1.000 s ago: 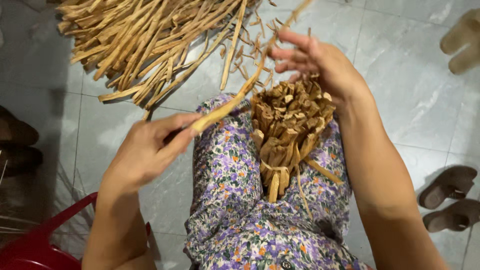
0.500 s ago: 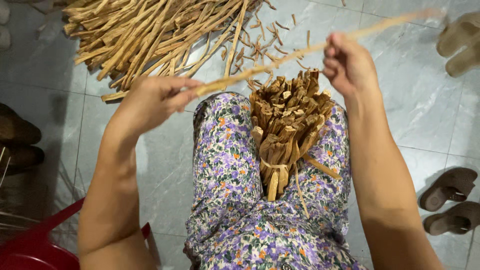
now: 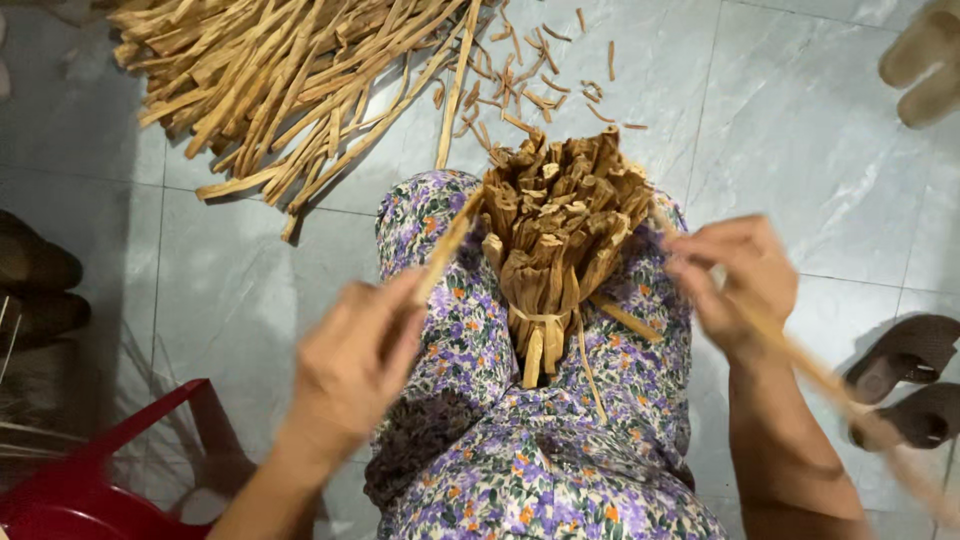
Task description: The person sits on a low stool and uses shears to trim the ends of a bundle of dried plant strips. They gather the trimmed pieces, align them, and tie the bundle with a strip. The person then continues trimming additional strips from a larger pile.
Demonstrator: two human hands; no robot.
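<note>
A tied bundle of tan dried leaf strips (image 3: 555,230) stands upright between my knees, on my floral-print lap (image 3: 480,400). My left hand (image 3: 350,370) pinches one end of a long tan strip (image 3: 445,250) that runs up toward the bundle's left side. My right hand (image 3: 735,280) grips the same kind of strip to the right of the bundle; its blurred tail (image 3: 850,400) trails down to the lower right. The strip's middle is hidden behind the bundle.
A large heap of loose tan strips (image 3: 290,80) lies on the grey tiled floor ahead, with short offcuts (image 3: 530,90) scattered near it. A red plastic stool (image 3: 90,480) is at lower left. Dark sandals (image 3: 905,380) sit at right, shoes (image 3: 35,280) at left.
Both hands have come down from in front of the bundle to its sides, pulling the long strip lower and closer, so it now passes around the bundle instead of above it.
</note>
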